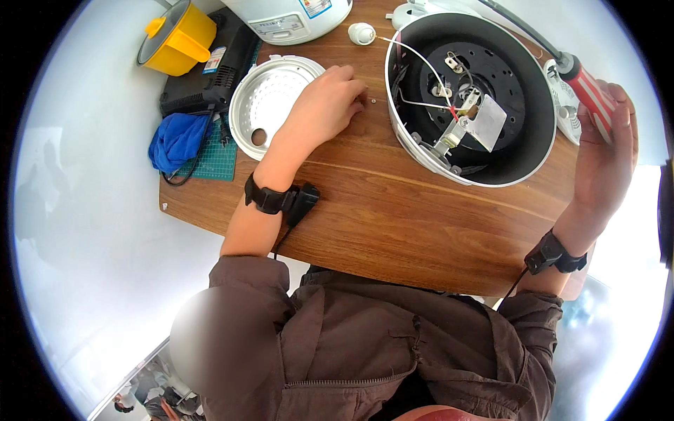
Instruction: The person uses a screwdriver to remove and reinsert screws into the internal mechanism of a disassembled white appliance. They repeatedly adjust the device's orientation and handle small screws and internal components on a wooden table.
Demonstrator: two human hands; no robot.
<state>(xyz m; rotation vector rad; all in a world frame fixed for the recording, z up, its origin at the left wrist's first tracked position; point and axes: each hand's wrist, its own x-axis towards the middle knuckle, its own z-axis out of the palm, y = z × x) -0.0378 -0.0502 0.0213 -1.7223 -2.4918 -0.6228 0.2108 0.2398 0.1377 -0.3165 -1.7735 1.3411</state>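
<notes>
My right hand [609, 151] is wrapped round the red-and-grey striped handle of a screwdriver [590, 95], whose long grey shaft slants up past the far rim of a round appliance body [471, 179]. That body, likely a rice cooker's, lies with its dark inside showing. Inside it are white wires [425, 105], a bent metal plate [487, 123] and small metal brackets. My left hand [326, 104] rests low over the table with its fingers curled together; anything between them is hidden. Just beyond its fingertips lies a tiny pale part [373, 100], perhaps a screw.
A round white perforated cover [242, 98] lies left of my left hand, on a green cutting mat [216, 158] with a blue cloth [175, 140]. Behind stand a black device [228, 45], a yellow container [188, 42] and a white appliance [288, 24]. A white knob-like part [361, 34] hangs on the wire.
</notes>
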